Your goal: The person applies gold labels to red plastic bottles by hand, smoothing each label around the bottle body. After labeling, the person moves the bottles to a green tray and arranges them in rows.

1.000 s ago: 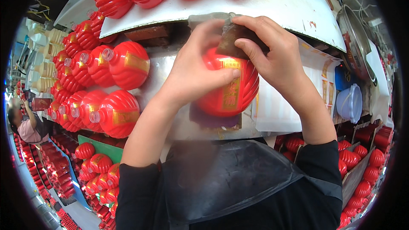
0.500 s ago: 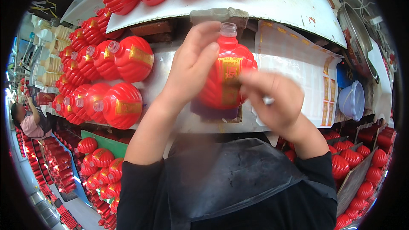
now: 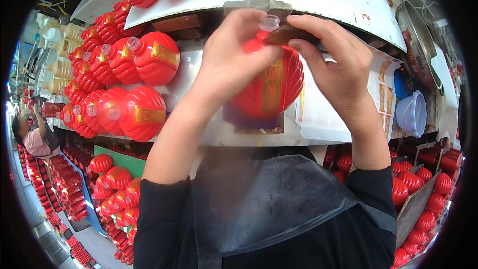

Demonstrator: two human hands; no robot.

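A round, ribbed red bottle [image 3: 269, 87] with a clear neck and a gold label [image 3: 272, 85] stands in front of me over a dark purple patch on the metal worktop. My left hand [image 3: 236, 50] grips its upper left side, the thumb lying across the shoulder by the label's top and the fingers at the neck. Between the thumb and fingers of my right hand [image 3: 333, 55] is a dark brown, smooth flat piece [image 3: 288, 35]. Its tip overlaps the bottle's shoulder just below the neck; whether it touches cannot be made out.
Rows of similar labelled red bottles [image 3: 144, 112] lie to the left. More sit on the white board [image 3: 343, 0] beyond. A backing sheet with gold labels [image 3: 318, 109] lies at right, near a pale blue bucket [image 3: 411, 114]. Red bottles fill boxes below; a person [image 3: 40, 139] stands far left.
My right hand has moved up from beside the label to the neck, where the brown piece now shows. My left thumb has come down across the bottle's shoulder.
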